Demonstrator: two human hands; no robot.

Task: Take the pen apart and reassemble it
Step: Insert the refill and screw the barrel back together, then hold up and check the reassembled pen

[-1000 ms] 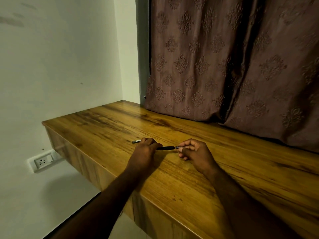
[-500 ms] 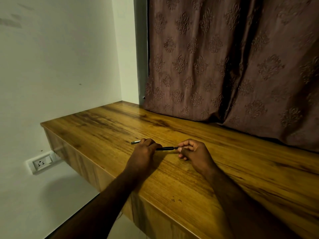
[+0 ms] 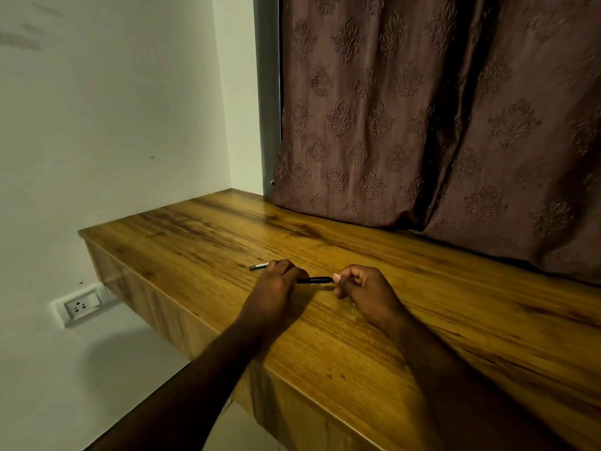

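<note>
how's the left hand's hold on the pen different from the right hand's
The left hand wraps its curled fingers round the pen, back of the hand up; the right hand only pinches the pen's black end at its fingertips. The pen sticks out on both sides of the left hand, its silver end to the left, while it stops at the right hand. Both hold the same pen low over the wooden desk.

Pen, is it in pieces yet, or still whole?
Nothing looks done yet: no loose parts lie on the desk. In hand: the left hand grips the pen and the right hand pinches its black end. Left: pulling it apart, then rebuilding it.
</note>
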